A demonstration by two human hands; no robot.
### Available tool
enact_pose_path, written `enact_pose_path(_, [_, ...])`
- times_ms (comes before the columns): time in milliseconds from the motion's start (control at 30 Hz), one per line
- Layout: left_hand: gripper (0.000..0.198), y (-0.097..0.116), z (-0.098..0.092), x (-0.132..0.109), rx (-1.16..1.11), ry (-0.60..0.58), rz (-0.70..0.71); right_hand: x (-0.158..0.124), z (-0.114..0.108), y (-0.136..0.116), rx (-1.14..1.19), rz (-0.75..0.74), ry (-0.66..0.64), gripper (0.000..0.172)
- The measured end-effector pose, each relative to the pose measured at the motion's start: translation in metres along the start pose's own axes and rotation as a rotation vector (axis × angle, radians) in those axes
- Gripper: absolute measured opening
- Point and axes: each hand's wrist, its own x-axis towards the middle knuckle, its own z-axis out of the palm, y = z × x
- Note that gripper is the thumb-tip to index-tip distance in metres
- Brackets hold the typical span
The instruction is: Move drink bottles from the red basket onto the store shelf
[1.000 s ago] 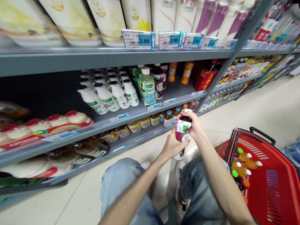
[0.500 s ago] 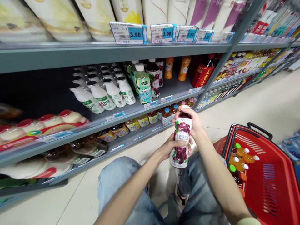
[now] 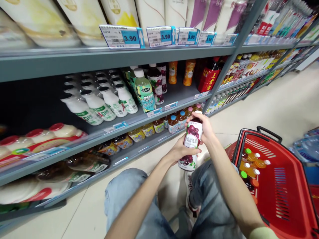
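Observation:
A grape juice bottle (image 3: pixel 191 137) with a white label and dark purple grapes is held upright, slightly tilted, above my knees. My left hand (image 3: pixel 179 151) wraps round its lower half, the thumb lying across the label. Round the neck, near the white cap, my right hand (image 3: pixel 203 126) has its fingers closed. Similar dark grape bottles (image 3: pixel 155 83) stand on the middle shelf behind a green bottle (image 3: pixel 145 91).
The grey shelf (image 3: pixel 139 116) runs from left to far right with white milk bottles (image 3: pixel 92 104) and orange bottles (image 3: pixel 189 73). A red basket (image 3: pixel 276 179) holding several small bottles (image 3: pixel 251 162) stands at my right. Blue-wrapped bottles (image 3: pixel 305 146) lie beyond it.
The view has shifted slightly, so shelf and basket appear further left. The grape bottle has turned a little in my hands, and my left thumb now lies lower on its label.

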Motion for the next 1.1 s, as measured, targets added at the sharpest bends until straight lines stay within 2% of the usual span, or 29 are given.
enact_pose_path(200, [0.052, 0.001, -0.002, 0.005, 0.081, -0.009, 0.049, 0.000, 0.000, -0.001, -0.046, -0.036, 0.035, 0.027])
enact_pose_path(400, [0.062, -0.003, 0.000, -0.001, 0.114, 0.027, 0.084, -0.003, -0.004, 0.001, -0.102, -0.064, -0.025, 0.025])
enact_pose_path(500, [0.066, -0.006, -0.005, -0.002, 0.251, 0.139, 0.188, -0.003, -0.009, 0.008, -0.286, -0.179, -0.037, 0.030])
enact_pose_path(600, [0.061, -0.007, -0.015, -0.002, 0.510, 0.361, 0.286, -0.008, -0.015, 0.020, -0.625, -0.332, -0.030, 0.041])
enact_pose_path(667, [0.060, -0.005, -0.023, -0.001, 0.660, 0.478, 0.310, -0.014, -0.017, 0.029, -0.808, -0.358, -0.077, 0.051])
enact_pose_path(733, [0.066, -0.002, -0.031, 0.002, 0.775, 0.515, 0.370, -0.021, -0.018, 0.036, -0.886, -0.356, -0.081, 0.063])
enact_pose_path(867, [0.082, 0.005, -0.037, 0.009, 0.942, 0.474, 0.631, -0.029, -0.009, 0.029, -0.789, -0.359, -0.005, 0.074])
enact_pose_path(933, [0.083, 0.009, -0.035, 0.010, 1.000, 0.519, 0.801, -0.023, -0.001, 0.015, -0.732, -0.458, 0.040, 0.075])
enact_pose_path(1000, [0.073, 0.013, -0.033, 0.009, 1.034, 0.622, 0.904, -0.007, 0.009, 0.000, -0.696, -0.634, 0.134, 0.075])
enact_pose_path(1033, [0.066, 0.014, -0.032, 0.007, 1.054, 0.646, 0.902, 0.005, 0.014, -0.006, -0.693, -0.730, 0.207, 0.074])
enact_pose_path(1067, [0.059, 0.015, -0.032, 0.005, 1.092, 0.620, 0.857, 0.018, 0.018, -0.011, -0.703, -0.808, 0.270, 0.073])
enact_pose_path(1100, [0.052, 0.014, -0.032, 0.003, 1.164, 0.530, 0.772, 0.032, 0.022, -0.014, -0.720, -0.869, 0.313, 0.073])
